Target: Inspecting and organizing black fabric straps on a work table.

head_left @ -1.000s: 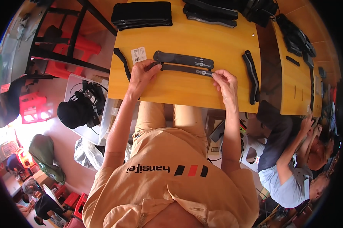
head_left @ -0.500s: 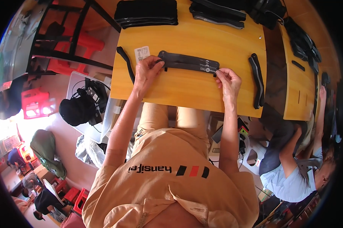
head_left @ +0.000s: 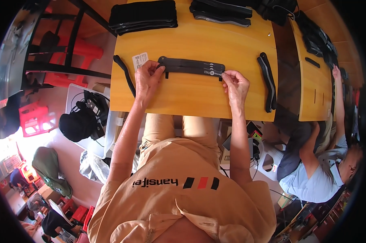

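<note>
A dark grey fabric band [head_left: 191, 67], folded lengthwise, lies across the yellow table in front of me. Pale printed marks show near its right end, and small black tabs stick out below both ends. My left hand [head_left: 146, 79] pinches the left end between thumb and fingers. At the opposite end, the thumb and fingers of my right hand [head_left: 236, 87] are closed on the band's lower corner. A white printed label [head_left: 140, 59] lies just beyond my left hand. Left of that hand is a narrow black strip [head_left: 124, 73].
Stacked black bands [head_left: 143, 18] and a second pile [head_left: 221, 14] sit at the table's far side. A folded black-grey band [head_left: 267, 81] lies near the right edge. Left of the table, a white bin [head_left: 106, 137] holds black items. A co-worker [head_left: 312, 178] sits at right.
My view has shifted slightly, while both hands keep their pinch on the band's ends. At the right, the co-worker's hand has moved farther out toward the black items on the neighbouring table.
</note>
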### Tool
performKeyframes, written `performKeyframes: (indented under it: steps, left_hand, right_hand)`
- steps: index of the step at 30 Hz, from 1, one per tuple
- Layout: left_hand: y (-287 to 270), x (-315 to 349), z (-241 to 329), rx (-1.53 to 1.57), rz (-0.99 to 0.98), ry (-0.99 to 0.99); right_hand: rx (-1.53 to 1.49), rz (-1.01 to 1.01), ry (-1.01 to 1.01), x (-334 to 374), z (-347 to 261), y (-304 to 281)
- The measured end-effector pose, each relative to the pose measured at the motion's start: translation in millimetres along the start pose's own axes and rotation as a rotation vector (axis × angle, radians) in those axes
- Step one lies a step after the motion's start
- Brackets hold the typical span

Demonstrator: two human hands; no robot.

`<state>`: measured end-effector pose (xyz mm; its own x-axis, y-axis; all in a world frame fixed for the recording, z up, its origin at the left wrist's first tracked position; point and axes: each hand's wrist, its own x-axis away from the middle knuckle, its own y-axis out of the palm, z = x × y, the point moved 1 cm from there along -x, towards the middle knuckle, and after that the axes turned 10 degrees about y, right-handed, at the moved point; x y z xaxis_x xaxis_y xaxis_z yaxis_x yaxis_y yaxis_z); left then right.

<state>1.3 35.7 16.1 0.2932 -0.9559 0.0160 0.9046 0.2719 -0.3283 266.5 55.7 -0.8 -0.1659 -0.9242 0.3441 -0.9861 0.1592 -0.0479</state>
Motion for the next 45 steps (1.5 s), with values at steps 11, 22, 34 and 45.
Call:
performKeyframes:
  steps: [11, 22, 34, 45]
  left_hand:
    - [2, -2, -4, -0.021, 0.013, -0.026]
    - [2, -2, 1, -0.056, 0.016, -0.04]
    - [2, -4, -4, -0.049, 0.041, -0.021]
    - [4, -3, -7, -0.065, 0.038, -0.036]
  right_hand:
    - [-0.006, 0.03, 0.028, 0, -4, 3]
    - [0.017, 0.039, 0.016, -2, 0, 3]
    - [-0.001, 0.038, -0.011, 0, -3, 7]
    - [0.004, 0.043, -0.013, 1, -5, 6]
